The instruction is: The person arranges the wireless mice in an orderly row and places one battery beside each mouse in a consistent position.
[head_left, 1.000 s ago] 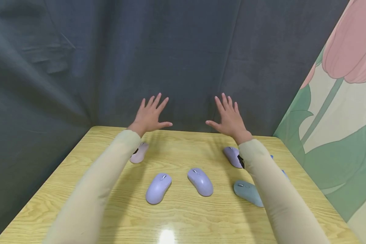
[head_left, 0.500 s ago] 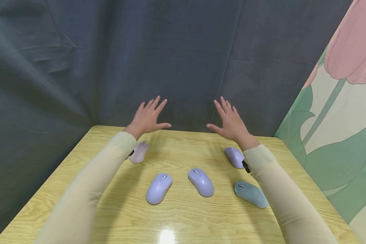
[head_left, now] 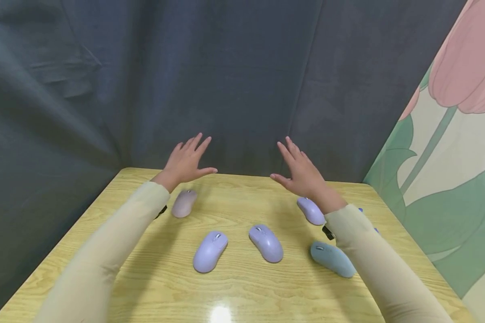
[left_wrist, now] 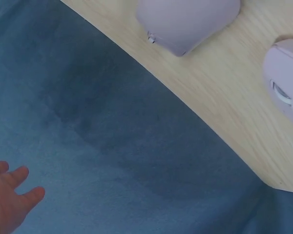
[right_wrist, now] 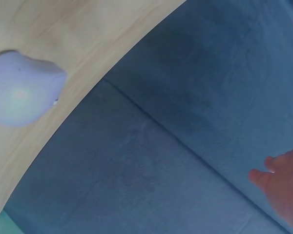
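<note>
Above the far part of the table, my left hand is raised with fingers spread and holds nothing. Nearest to it lies a pale pinkish computer mouse. My right hand is likewise raised, fingers extended and thumb pointing inward, with nothing in it. Just below its wrist lies a purple mouse. Two lavender mice, one on the left and one on the right, lie in the middle. Partly behind my right forearm is a grey-green mouse. The left wrist view shows part of my left hand.
The light wooden table ends at a dark curtain. On the right stands a wall with a painted tulip. Small blue bits show beyond my right forearm, mostly hidden.
Both hands have moved slightly down and toward me, the left one also leftward. More of the pinkish, purple and grey-green mice shows. The mice have stayed in place.
</note>
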A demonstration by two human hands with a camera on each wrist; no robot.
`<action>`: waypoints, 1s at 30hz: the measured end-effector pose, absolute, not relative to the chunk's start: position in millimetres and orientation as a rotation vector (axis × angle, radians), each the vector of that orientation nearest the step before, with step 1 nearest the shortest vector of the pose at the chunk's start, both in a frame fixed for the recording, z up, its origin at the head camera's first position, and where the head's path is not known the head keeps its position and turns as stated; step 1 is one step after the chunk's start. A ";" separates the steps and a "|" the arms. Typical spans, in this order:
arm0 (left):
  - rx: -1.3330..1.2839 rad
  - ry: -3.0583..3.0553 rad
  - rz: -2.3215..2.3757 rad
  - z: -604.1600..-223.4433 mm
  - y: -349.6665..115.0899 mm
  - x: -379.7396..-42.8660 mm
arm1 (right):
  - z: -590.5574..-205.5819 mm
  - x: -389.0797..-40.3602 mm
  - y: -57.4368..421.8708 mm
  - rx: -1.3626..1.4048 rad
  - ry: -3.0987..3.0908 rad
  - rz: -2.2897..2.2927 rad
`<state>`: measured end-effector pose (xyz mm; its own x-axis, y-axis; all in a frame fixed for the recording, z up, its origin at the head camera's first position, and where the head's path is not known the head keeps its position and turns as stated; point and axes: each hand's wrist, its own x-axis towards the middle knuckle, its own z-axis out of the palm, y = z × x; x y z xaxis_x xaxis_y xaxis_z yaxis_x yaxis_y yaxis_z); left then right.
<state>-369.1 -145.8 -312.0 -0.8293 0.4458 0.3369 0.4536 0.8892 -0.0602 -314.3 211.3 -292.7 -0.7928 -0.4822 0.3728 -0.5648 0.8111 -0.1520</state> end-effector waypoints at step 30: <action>-0.605 -2.789 -0.276 -356.6 -178.2 -337.6 | -337.4 -268.9 188.1 0.911 -2.743 0.566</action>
